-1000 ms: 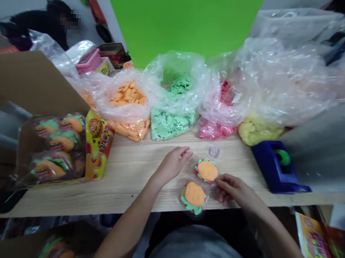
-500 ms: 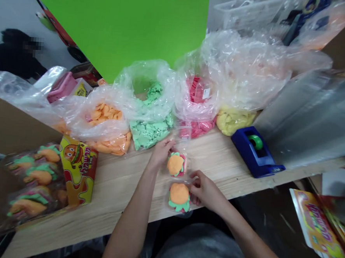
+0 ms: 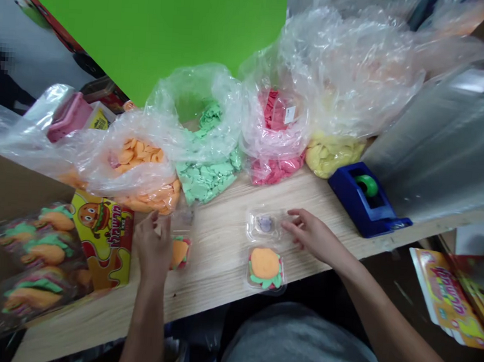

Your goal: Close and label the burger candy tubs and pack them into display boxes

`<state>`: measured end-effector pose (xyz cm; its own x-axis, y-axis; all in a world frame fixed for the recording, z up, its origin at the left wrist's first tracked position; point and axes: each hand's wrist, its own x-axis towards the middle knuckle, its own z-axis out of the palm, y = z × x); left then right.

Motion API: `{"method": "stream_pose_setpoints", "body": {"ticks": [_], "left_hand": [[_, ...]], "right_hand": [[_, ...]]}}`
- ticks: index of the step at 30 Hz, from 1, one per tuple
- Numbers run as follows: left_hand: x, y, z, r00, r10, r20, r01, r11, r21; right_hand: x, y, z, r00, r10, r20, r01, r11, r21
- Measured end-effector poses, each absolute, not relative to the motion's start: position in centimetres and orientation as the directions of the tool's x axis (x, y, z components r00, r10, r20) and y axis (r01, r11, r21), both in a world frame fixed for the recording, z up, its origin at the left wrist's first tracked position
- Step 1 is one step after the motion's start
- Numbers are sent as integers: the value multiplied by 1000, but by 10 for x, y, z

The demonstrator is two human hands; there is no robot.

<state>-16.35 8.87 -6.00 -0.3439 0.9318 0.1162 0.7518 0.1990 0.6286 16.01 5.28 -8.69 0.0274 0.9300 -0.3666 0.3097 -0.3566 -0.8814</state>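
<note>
My left hand [image 3: 152, 246] stands on the wooden tabletop, its fingers at the edge of a clear plastic tray holding a burger-shaped gummy [image 3: 179, 253], which it partly hides. My right hand [image 3: 314, 234] lies with fingers spread, its fingertips almost at a small clear tray [image 3: 265, 224] with a purplish-grey disc inside. Just below that tray, a second burger-shaped gummy [image 3: 264, 265] sits in its own clear tray, near my right hand but not held.
Along the back of the wooden table [image 3: 220, 272] stand plastic bags of orange [image 3: 136, 161], green [image 3: 205, 170], pink [image 3: 271, 166] and yellow [image 3: 333, 156] pieces. A blue tape dispenser [image 3: 366, 197] stands right; a printed burger box [image 3: 103, 232] and packed gummies [image 3: 36, 261] lie left.
My left hand has moved left, and the upper burger tray has gone with it. My right hand has left the lower burger and moved up beside the small clear tray.
</note>
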Motion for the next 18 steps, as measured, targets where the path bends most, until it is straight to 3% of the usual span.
{"method": "stream_pose_setpoints", "body": {"ticks": [3, 4, 5, 7, 9, 14, 18], "left_hand": [[-117, 31, -73, -191, 950, 248, 791, -1, 612], [-99, 13, -79, -57, 964, 261, 787, -118, 606], [-82, -3, -87, 181, 943, 278, 752, -315, 579], [-56, -25, -102, 385, 877, 286, 681, -479, 554], [-41, -32, -114, 382, 879, 285, 655, -476, 587], [-35, -25, -121, 201, 959, 200, 564, -280, 777], [-36, -25, -122, 174, 968, 181, 538, -248, 806]], "right_hand": [[158, 73, -90, 67, 963, -260, 385, -265, -884], [156, 79, -91, 50, 971, -234, 399, -234, -886], [153, 82, -91, 25, 978, -209, 406, -201, -892], [148, 84, -88, -32, 988, -154, 398, -129, -908], [143, 76, -78, -75, 993, -86, 370, -53, -927], [137, 29, -52, -234, 970, 58, 282, 125, -951], [136, -4, -59, -398, 901, 170, 287, 299, -910]]}}
